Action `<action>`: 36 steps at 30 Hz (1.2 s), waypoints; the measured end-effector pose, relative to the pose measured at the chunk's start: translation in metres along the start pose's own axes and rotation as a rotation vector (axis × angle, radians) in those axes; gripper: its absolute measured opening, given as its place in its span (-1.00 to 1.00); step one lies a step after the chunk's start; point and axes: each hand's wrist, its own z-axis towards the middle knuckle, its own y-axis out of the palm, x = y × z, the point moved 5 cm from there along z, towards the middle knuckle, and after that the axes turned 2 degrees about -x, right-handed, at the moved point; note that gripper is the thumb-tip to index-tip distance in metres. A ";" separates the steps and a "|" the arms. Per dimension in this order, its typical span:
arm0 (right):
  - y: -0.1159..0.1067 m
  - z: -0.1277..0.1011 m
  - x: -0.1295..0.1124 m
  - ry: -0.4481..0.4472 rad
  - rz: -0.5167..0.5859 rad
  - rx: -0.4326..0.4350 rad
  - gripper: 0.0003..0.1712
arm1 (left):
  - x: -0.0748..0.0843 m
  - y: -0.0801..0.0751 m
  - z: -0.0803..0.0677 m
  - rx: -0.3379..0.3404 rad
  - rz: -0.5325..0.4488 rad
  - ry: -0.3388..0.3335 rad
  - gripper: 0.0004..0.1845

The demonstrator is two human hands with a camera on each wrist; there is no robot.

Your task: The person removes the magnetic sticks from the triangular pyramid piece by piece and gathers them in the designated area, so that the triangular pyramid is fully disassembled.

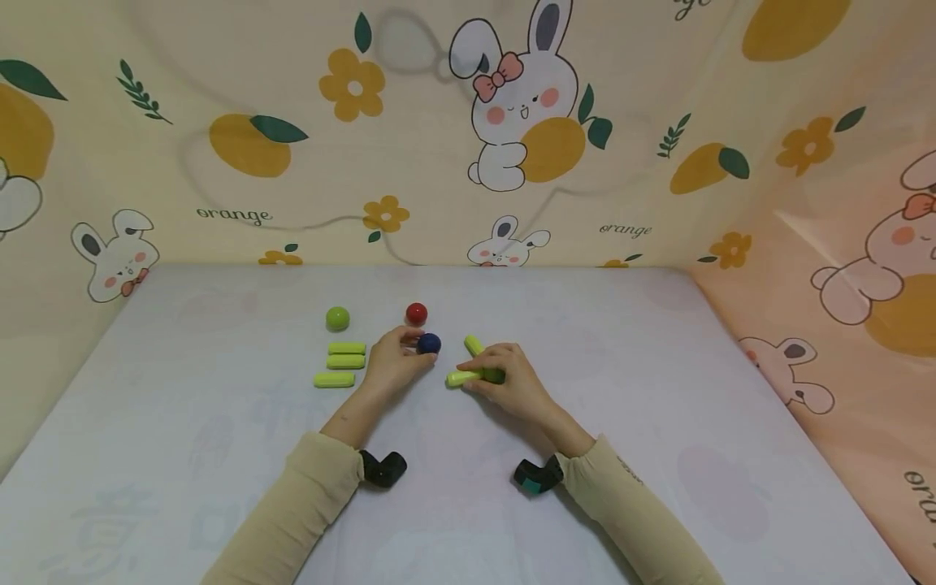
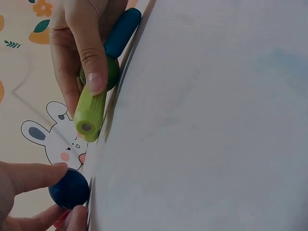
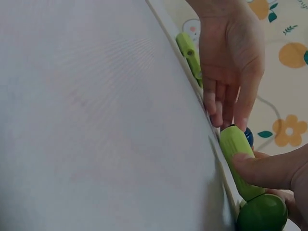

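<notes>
Left hand (image 1: 398,361) pinches blue ball (image 1: 429,344) near red ball (image 1: 417,314) on desk (image 1: 453,520) — right hand (image 1: 512,380) grips light-green rod (image 1: 461,379) touching dark-green ball (image 3: 262,215). Blue rod (image 2: 123,32) beyond — shows only in left wrist view.

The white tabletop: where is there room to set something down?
Bare tabletop runs left of the three loose sticks to the left edge, and right of the right hand to the right edge. Crowded: the middle, where the left hand, holding the blue ball, sits between those sticks and the right hand, red ball just behind.
</notes>
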 end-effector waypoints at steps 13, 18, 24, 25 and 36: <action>-0.005 -0.012 -0.005 -0.059 0.033 -0.084 -0.68 | -0.002 -0.005 -0.012 -0.037 0.008 -0.090 -0.32; -0.008 -0.016 -0.004 -0.067 0.045 -0.049 -0.66 | -0.004 -0.007 -0.016 -0.052 0.031 -0.120 -0.34; -0.017 -0.019 -0.004 -0.070 0.022 0.030 -0.58 | -0.008 -0.009 -0.020 -0.060 0.039 -0.137 -0.43; -0.018 -0.019 -0.003 -0.051 0.015 0.039 -0.54 | -0.009 -0.009 -0.021 -0.061 0.042 -0.135 -0.44; -0.020 -0.021 0.010 0.159 -0.011 0.033 -0.54 | -0.008 -0.010 -0.025 -0.078 0.037 -0.117 -0.52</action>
